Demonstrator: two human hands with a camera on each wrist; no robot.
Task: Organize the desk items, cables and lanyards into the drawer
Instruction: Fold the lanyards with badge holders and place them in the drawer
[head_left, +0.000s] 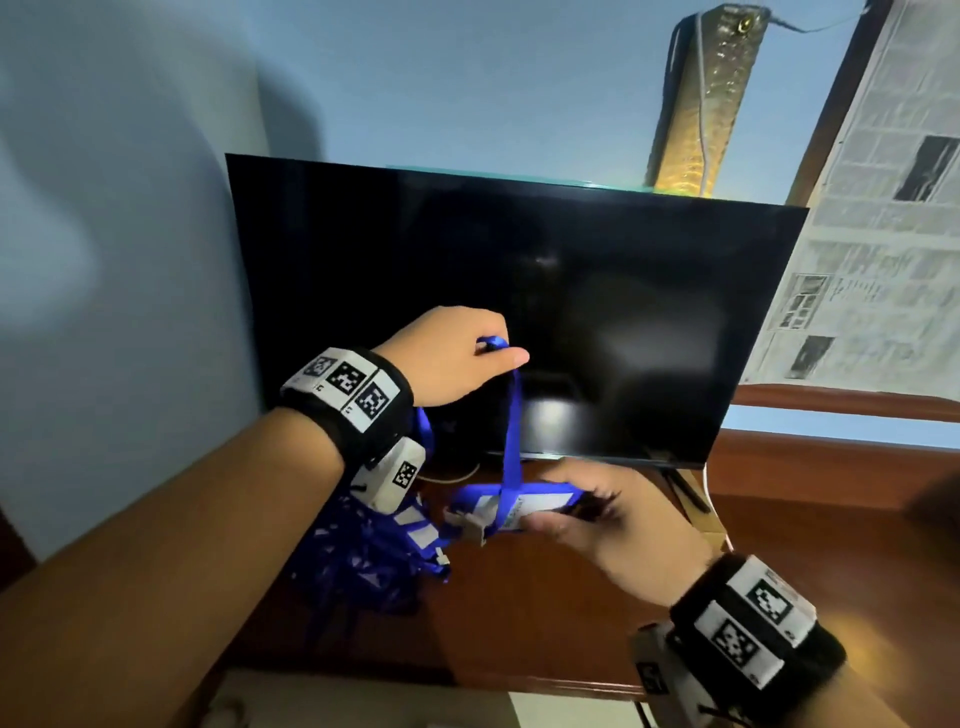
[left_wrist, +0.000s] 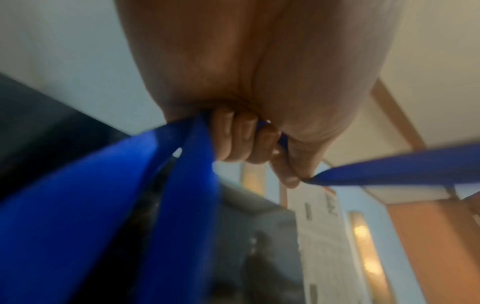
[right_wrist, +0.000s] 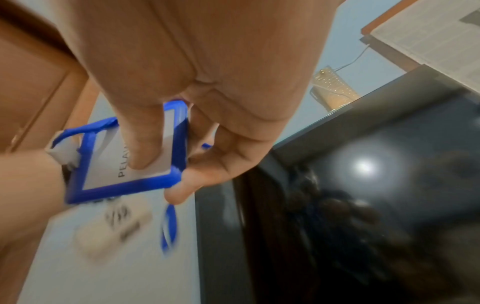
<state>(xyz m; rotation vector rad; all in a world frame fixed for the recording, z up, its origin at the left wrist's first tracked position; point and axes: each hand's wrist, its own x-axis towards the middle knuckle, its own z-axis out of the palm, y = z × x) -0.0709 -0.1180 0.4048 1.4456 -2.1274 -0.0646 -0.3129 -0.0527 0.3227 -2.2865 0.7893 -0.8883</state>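
Observation:
My left hand is raised in front of the monitor and pinches the blue lanyard strap at its top loop; in the left wrist view its fingers curl round the strap. Lower down, my right hand holds the blue-framed badge holder flat, with the strap crossing over it. The right wrist view shows the thumb pressed on the white card in the badge holder. A heap of more blue lanyards with badges lies on the desk under my left wrist.
A dark monitor stands on the brown wooden desk right behind my hands. A newspaper-covered frame is at the right, a gold case hangs on the blue wall. The drawer is out of view.

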